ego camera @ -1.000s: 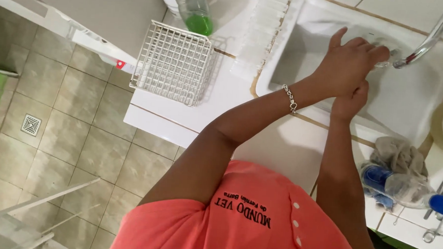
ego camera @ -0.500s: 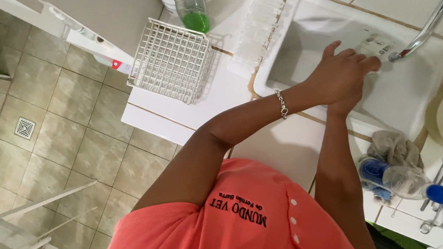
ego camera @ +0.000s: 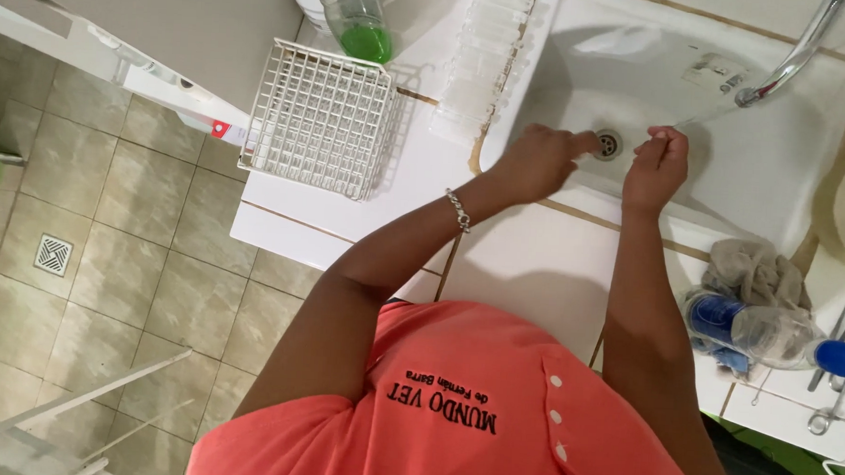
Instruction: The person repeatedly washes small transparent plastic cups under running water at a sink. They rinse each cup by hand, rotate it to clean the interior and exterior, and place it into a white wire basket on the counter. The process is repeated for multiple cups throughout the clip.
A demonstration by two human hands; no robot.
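My left hand [ego camera: 538, 162] and right hand [ego camera: 657, 162] are held apart over a white sink [ego camera: 805, 188], side by side, neither gripping anything. The left hand is loosely curled with a finger pointing toward the metal drain [ego camera: 608, 143]; the right hand has its fingertips pinched lightly together just right of the drain. A thin stream of water [ego camera: 708, 115] runs from the single metal tap [ego camera: 791, 59] at the far right toward my right hand, so I judge the hands sit there to catch it. One silver bracelet [ego camera: 458, 211] circles my left wrist.

There is only the head view, looking straight down. I wear a coral shirt [ego camera: 490, 421] at the near edge.

On the white bench [ego camera: 347, 234] left of the sink stands one white wire basket [ego camera: 321, 119], probably for draining. Beyond it lies one clear bottle with green liquid [ego camera: 361, 21], near at hand for washing. Between basket and sink rests one clear ribbed plastic tray [ego camera: 487, 60].

Right of the sink, one grey cloth [ego camera: 753, 276] lies crumpled against one clear bottle with a blue cap [ego camera: 770, 333]. Metal instruments [ego camera: 839, 379] lie at the far right edge; I cannot count them. The floor [ego camera: 108, 252] on the left is tiled, with one square drain grate [ego camera: 53, 255].
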